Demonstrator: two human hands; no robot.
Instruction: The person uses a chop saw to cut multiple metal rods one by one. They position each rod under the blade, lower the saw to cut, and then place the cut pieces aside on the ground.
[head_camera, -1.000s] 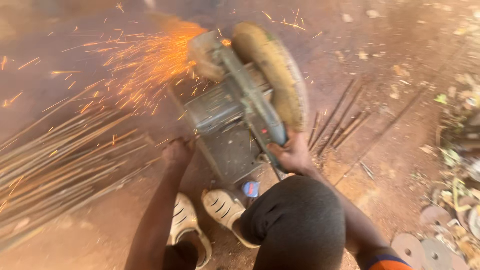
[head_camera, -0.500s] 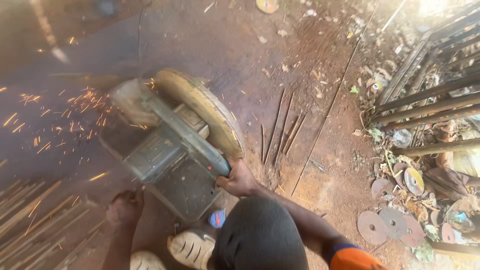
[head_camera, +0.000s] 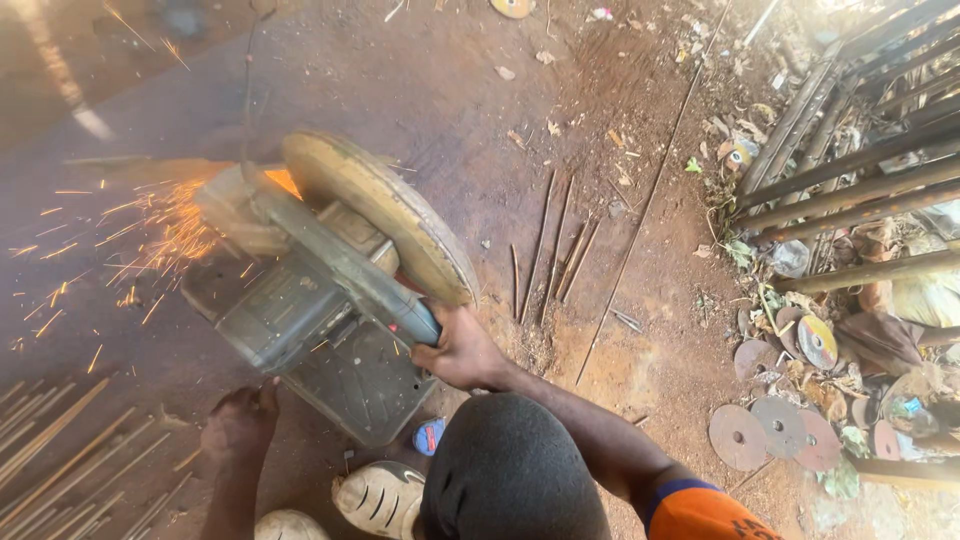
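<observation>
My right hand (head_camera: 465, 350) grips the handle of a metal chop saw (head_camera: 300, 310) that stands on the dirt. The saw's yellowish round blade guard (head_camera: 385, 215) is tilted down, and orange sparks (head_camera: 165, 235) fly out to the left. My left hand (head_camera: 238, 430) is down at the front left corner of the saw's grey base (head_camera: 365, 385), fingers bent; what it holds is hidden. A bundle of thin metal rods (head_camera: 60, 455) lies at the lower left. A dark head and an orange sleeve fill the bottom of the view.
Short cut rods (head_camera: 550, 255) and one long rod (head_camera: 650, 190) lie on the red dirt to the right of the saw. Worn cutting discs (head_camera: 770, 430) lie among scrap at the right. Heavy metal bars (head_camera: 860, 150) are stacked at the upper right. A pale sandal (head_camera: 385, 495) sits below the saw.
The view has swung to the right, so the saw now sits further left and the scrap pile shows. The spark shower is thinner than a second ago. Both hands keep their places at the saw.
</observation>
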